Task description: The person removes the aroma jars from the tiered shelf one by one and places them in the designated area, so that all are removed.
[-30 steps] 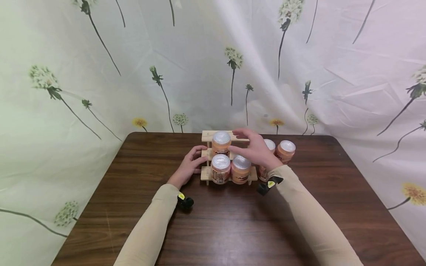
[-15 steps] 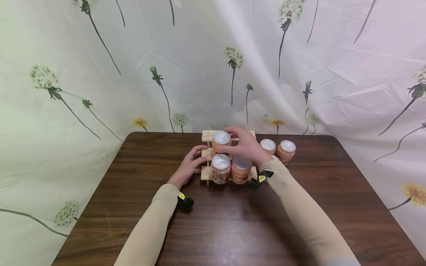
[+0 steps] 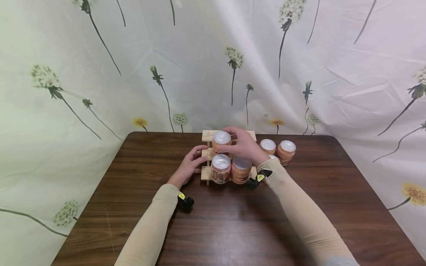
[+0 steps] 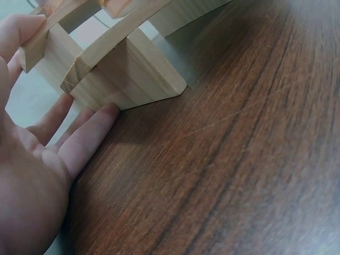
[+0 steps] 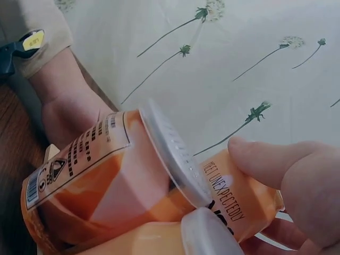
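A small three-tier wooden rack stands on the table. My left hand rests against its left side; in the left wrist view, extended fingers touch the side panel and the plank ends. On the middle tier, toward the left, an orange jar with a silvery lid stands upright. My right hand grips that jar, the thumb in front and the fingers behind it, largely hidden. Two similar jars, left and right, stand side by side on the bottom tier. Orange label print shows beside the right thumb.
Right of the rack stand more orange jars: one near, one farther right, and a third lid partly behind the right wrist. The brown wooden table meets a dandelion-print cloth at its back.
My right hand has moved left and its thumb and fingers have closed round the middle-tier jar. Its forearm shifted left as well. The left hand and the rack look unmoved.
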Demonstrator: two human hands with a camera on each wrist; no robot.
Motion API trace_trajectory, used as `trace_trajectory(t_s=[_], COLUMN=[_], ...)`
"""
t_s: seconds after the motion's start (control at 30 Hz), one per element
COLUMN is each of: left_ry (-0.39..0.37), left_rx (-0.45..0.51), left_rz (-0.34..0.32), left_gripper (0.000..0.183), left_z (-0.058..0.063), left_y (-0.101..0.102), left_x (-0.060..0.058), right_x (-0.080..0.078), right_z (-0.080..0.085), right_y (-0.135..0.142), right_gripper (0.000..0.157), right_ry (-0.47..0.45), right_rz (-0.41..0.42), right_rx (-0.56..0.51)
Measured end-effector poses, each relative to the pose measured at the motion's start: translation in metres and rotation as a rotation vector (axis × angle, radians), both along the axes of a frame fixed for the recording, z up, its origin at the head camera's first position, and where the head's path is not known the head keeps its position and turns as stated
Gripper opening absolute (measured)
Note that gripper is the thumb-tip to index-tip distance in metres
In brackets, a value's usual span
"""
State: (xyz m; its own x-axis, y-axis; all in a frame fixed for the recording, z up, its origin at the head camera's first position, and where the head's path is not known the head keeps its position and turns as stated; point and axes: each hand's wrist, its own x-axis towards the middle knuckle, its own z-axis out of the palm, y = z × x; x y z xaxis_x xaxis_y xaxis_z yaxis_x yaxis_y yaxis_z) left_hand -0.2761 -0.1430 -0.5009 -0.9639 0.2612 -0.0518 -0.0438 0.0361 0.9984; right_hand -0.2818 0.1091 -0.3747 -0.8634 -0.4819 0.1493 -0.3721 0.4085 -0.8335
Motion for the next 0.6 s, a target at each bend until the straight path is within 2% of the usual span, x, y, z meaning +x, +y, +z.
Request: trace_trajectory(t_s=[0.47, 0.6], left_ry=[0.008, 0.022], left_rx=[-0.002, -0.013], left_rz=[0.001, -0.001], left_gripper=[0.046, 0.046], left_z=[-0.0010, -0.0018], left_y=[-0.0009, -0.0013], left_x=[-0.0007, -0.0005], right_x=[0.0020, 0.0043], right_z=[-0.0009, 0.0015], right_y=[-0.0042, -0.0048], right_gripper=[0.054, 0.052], right_ry=[0.051, 0.039], right_rz=[-0.058, -0.070], right_rx=[0.001, -0.024])
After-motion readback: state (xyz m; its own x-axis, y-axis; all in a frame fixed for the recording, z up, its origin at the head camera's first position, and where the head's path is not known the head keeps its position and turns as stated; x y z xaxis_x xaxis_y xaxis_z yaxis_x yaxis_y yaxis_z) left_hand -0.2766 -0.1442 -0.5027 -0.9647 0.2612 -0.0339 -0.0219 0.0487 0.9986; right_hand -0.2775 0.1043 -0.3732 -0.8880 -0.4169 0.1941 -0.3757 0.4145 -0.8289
